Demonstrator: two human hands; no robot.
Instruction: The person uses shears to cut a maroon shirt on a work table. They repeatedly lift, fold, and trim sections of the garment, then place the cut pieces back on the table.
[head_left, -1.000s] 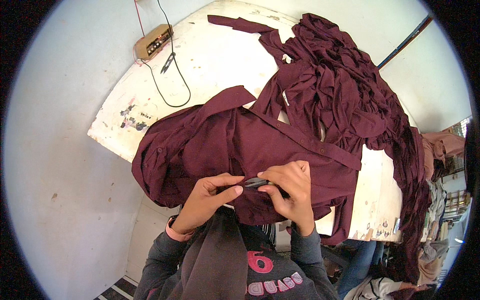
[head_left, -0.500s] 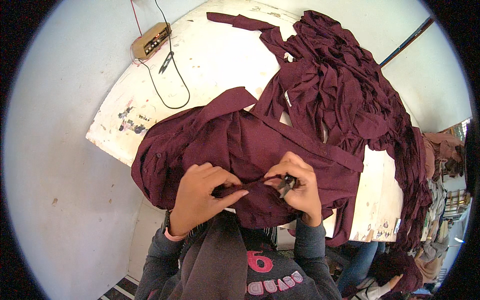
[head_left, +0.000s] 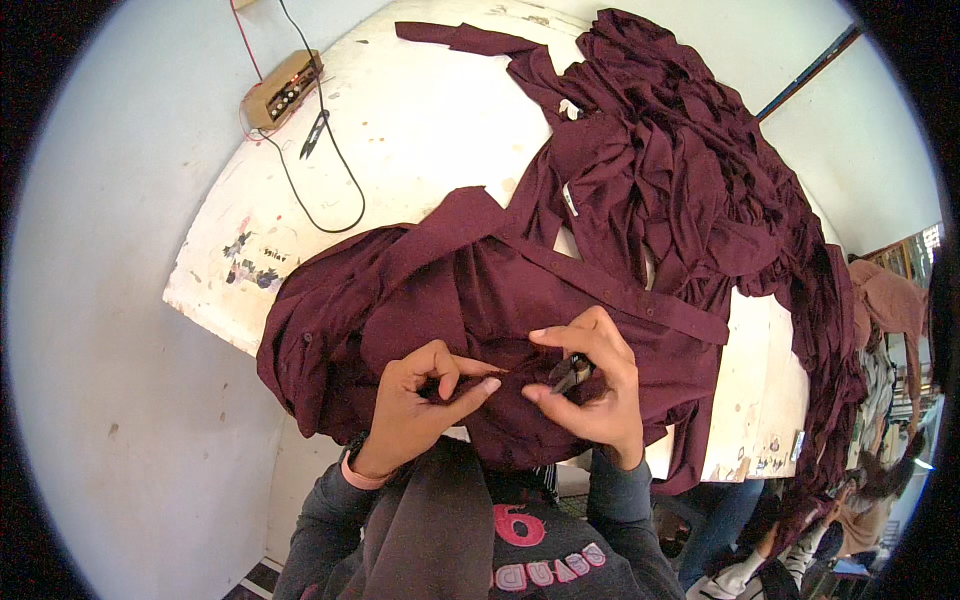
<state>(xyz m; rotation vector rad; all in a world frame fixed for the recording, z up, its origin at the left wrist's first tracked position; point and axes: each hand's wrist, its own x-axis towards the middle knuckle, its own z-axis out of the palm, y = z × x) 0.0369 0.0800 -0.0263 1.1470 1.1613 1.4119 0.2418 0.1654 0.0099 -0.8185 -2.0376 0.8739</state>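
A maroon shirt (head_left: 510,285) lies spread over the near part of the table, its lower edge close to my body. My left hand (head_left: 425,400) pinches a bit of its cloth between thumb and forefinger. Just to the right, my right hand (head_left: 600,390) has its thumb and forefinger apart above the same cloth. Small dark thread snips (head_left: 573,372) sit in the right palm, kept there by the curled fingers. Part of the snips is hidden by the hand.
A heap of maroon garments (head_left: 670,160) covers the table's right side and hangs over its edge. On the white table (head_left: 440,110) lie a second pair of snips (head_left: 315,135), a looped black cable (head_left: 362,205) and a brown box (head_left: 283,90) with knobs. People work at lower right.
My right thumb and forefinger have let go of the cloth and spread apart. The left hand still pinches it, slightly lower and to the right. A co-worker at lower right has shifted.
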